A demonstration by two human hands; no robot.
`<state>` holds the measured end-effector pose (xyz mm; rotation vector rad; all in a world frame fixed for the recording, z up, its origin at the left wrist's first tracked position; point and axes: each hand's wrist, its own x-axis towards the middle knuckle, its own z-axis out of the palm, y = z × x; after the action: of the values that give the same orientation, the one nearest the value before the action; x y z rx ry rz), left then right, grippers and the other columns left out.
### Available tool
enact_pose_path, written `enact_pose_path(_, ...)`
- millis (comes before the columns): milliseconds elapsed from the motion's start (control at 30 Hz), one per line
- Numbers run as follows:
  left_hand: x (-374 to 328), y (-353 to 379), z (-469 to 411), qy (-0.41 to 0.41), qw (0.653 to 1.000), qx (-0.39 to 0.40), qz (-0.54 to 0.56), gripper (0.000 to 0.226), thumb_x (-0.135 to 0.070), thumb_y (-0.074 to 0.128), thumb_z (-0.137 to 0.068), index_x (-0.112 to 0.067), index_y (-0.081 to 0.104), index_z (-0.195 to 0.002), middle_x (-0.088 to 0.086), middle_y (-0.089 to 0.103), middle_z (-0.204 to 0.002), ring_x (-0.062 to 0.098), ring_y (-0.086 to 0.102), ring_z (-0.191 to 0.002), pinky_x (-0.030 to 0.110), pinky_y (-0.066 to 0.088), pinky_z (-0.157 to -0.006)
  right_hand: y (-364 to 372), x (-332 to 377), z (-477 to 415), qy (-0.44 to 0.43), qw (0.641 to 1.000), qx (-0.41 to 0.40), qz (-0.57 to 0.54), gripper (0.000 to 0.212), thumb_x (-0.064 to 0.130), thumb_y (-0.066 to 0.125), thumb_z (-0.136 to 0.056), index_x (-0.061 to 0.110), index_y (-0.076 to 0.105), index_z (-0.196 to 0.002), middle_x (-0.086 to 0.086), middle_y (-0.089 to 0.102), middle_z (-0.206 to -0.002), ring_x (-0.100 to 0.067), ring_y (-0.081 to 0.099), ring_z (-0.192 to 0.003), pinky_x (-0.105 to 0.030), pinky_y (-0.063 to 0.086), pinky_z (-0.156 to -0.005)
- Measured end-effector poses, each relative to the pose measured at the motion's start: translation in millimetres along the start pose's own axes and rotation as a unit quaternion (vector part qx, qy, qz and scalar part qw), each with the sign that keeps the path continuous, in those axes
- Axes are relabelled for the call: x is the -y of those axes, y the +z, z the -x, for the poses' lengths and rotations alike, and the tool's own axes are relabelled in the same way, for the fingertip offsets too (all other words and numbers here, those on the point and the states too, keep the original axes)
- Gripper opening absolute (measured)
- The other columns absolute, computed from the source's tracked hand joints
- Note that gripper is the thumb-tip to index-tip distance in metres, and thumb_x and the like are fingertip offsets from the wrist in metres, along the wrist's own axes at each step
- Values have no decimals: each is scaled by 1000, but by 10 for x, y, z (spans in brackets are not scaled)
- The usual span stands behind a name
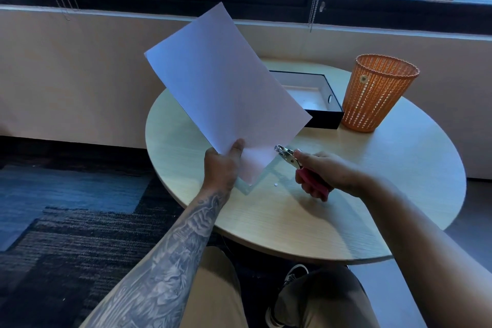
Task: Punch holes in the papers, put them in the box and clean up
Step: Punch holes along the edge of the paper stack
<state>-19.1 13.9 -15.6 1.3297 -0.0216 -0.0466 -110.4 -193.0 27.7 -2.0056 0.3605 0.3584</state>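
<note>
My left hand holds a white sheet of paper by its lower edge, tilted up above the round table. My right hand grips a hand-held hole punch with pink handles. Its metal jaws sit at the paper's lower right edge. One small hole shows near the paper's bottom corner. A tiny white paper dot lies on the table below. A black box with a white inside stands open behind the paper, partly hidden by it.
An orange mesh waste basket stands upright to the right of the box, touching it. A wall and window sill run behind the table. My knees and a shoe are under the table's near edge. Dark carpet lies to the left.
</note>
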Motion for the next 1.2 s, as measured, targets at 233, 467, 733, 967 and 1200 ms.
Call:
enact_pose_path(233, -7, -57, 214, 55, 991, 3, -120, 24, -21, 65, -93, -14, 68, -70, -15, 60, -51, 15, 61, -54, 42, 59, -56, 40, 14, -69, 61, 996, 22, 54, 67, 63, 40, -99, 2, 65, -88, -20, 62, -74, -27, 57, -53, -29, 49, -48)
enact_pose_path(467, -36, -33, 244, 59, 989, -7, -134, 27, -18, 63, -93, -15, 67, -66, -10, 61, -56, 10, 55, -52, 27, 46, -53, 42, 66, -118, 90, 993, 36, 73, 68, 64, 40, -99, 3, 66, -85, -17, 61, -71, -27, 57, -52, -31, 47, -49)
enact_pose_path(733, -33, -35, 248, 59, 985, 5, -160, 25, -22, 62, -93, -8, 70, -75, 2, 67, -66, 15, 57, -57, 29, 44, -56, 85, 120, -129, 120, 988, 28, 92, 64, 62, 38, -100, 6, 63, -81, -9, 59, -59, -24, 52, -45, -28, 43, -49)
enact_pose_path(967, -26, -46, 249, 52, 982, 16, -183, 32, -24, 60, -94, -9, 64, -66, -9, 52, -51, 13, 45, -46, 26, 38, -50, 102, 186, -130, 141, 983, 34, 112, 66, 62, 36, -101, 5, 64, -82, -5, 59, -57, -21, 53, -43, -26, 43, -49)
enact_pose_path(1200, -6, -40, 225, 67, 979, 11, -193, 28, -25, 60, -93, -2, 70, -80, 17, 73, -80, 18, 62, -61, 30, 47, -58, 138, 220, -102, 153, 981, 23, 118, 64, 62, 35, -101, 7, 62, -83, -4, 57, -57, -19, 49, -44, -26, 38, -48)
